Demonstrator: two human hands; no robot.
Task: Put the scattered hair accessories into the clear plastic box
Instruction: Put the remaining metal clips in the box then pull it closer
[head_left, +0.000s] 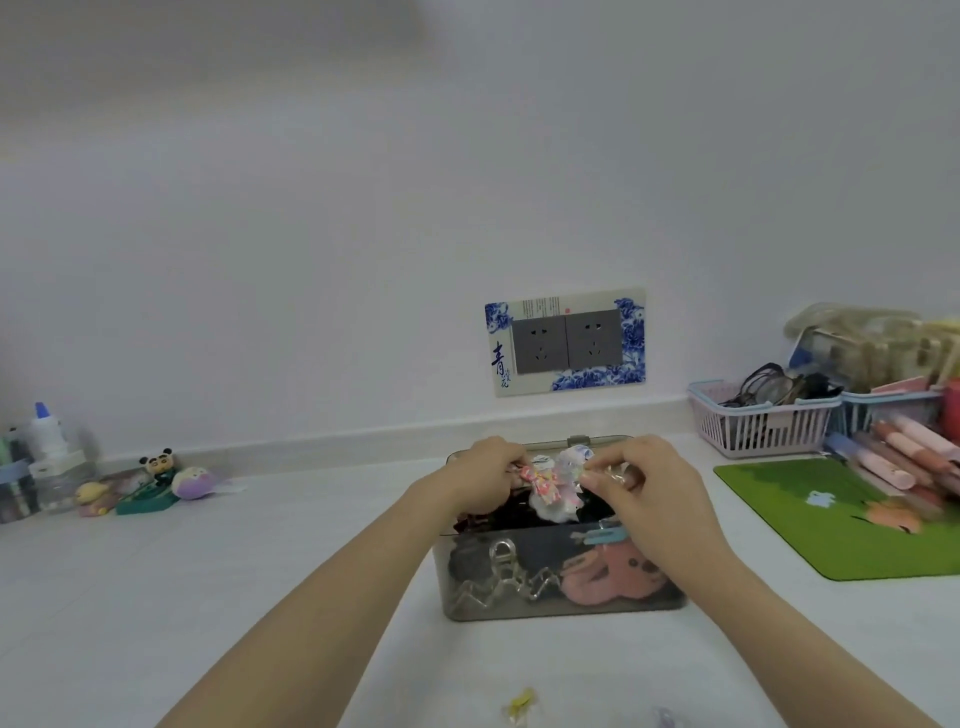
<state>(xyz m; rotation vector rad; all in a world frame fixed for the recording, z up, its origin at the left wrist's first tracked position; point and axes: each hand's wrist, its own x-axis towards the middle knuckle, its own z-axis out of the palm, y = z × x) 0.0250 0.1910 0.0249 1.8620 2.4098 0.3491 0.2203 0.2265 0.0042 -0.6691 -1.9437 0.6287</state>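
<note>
Hair accessories: several fill the clear plastic box (566, 605); a pink floral bow (540, 480) and a white fabric piece (551, 506) sit on top of the heap, at the box's open mouth.
Left hand (480, 480): forearm reaches in from 7 o'clock; fingers curled, pinching the left end of the bow.
Right hand (644, 488): forearm comes from 5 o'clock; fingertips pinch a small clear item at the bow's right side, too blurred to name.
Box contents: dark fabric bands under the hands, a clear claw clip (501, 556) behind the front wall, a pink spotted plush piece (613, 571) at the box's 4 o'clock corner, a pale blue clip (605, 535) above it.
Box material: smoky see-through plastic, rectangular, rounded corners, standing on the white counter (260, 597).
Loose items: a small yellow accessory (519, 704) lies on the counter at 6 o'clock from the box, near the frame's bottom edge.
Surroundings: pink slatted basket (753, 431) at 2 o'clock, green mat (831, 519) at 3 o'clock, small figurines (156, 480) at 9 o'clock.
</note>
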